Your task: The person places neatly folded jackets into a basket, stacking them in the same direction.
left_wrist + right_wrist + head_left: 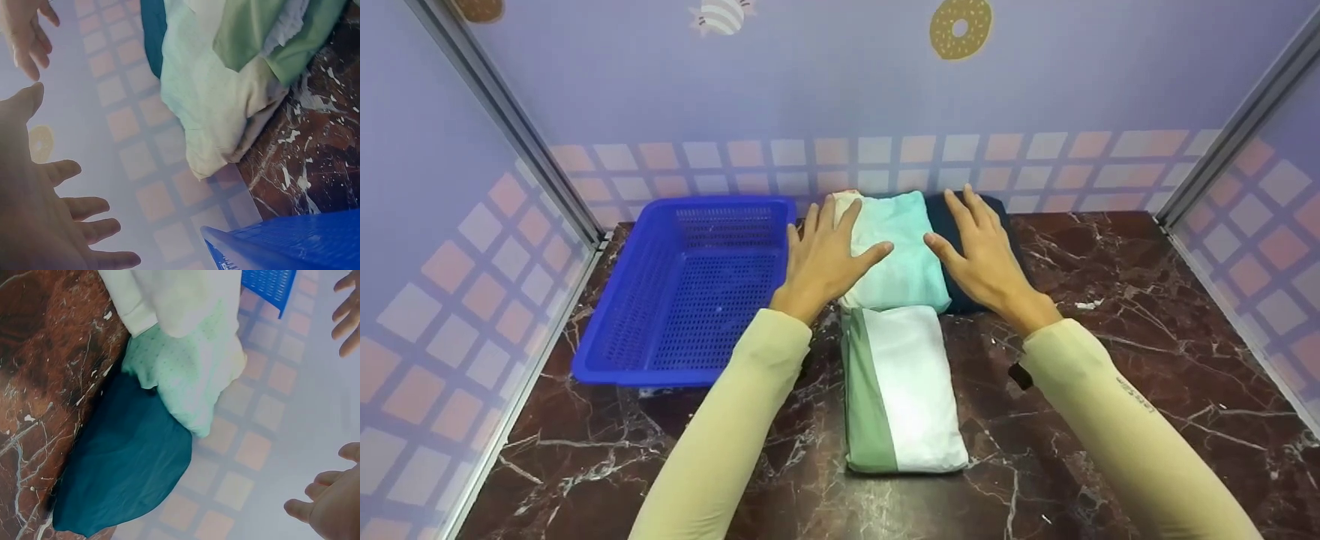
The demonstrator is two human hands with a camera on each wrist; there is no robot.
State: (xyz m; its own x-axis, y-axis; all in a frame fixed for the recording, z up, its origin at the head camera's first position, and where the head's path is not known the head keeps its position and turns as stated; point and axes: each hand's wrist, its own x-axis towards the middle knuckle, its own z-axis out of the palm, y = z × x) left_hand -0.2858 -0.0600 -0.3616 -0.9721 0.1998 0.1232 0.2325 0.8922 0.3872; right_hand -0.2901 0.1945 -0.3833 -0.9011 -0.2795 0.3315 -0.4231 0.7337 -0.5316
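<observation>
Both hands hover over folded cloths with fingers spread, holding nothing. My left hand (823, 259) is above the left edge of a pale mint folded cloth (896, 247), close to the basket's right rim. Above a dark navy folded cloth (960, 292), right of the mint one, is my right hand (986, 259). A green and white folded cloth (911, 390) lies in front of the mint one. In the right wrist view the dark cloth (124, 455) appears teal, apart from the fingers. The left wrist view shows the mint cloth (197, 95) below the left hand (50, 208).
A blue perforated plastic basket (611, 300) stands on the left, with nothing seen inside. Brown marbled tabletop (1110, 315) spreads around the cloths. Patterned lilac panels (840, 82) close off the back and both sides.
</observation>
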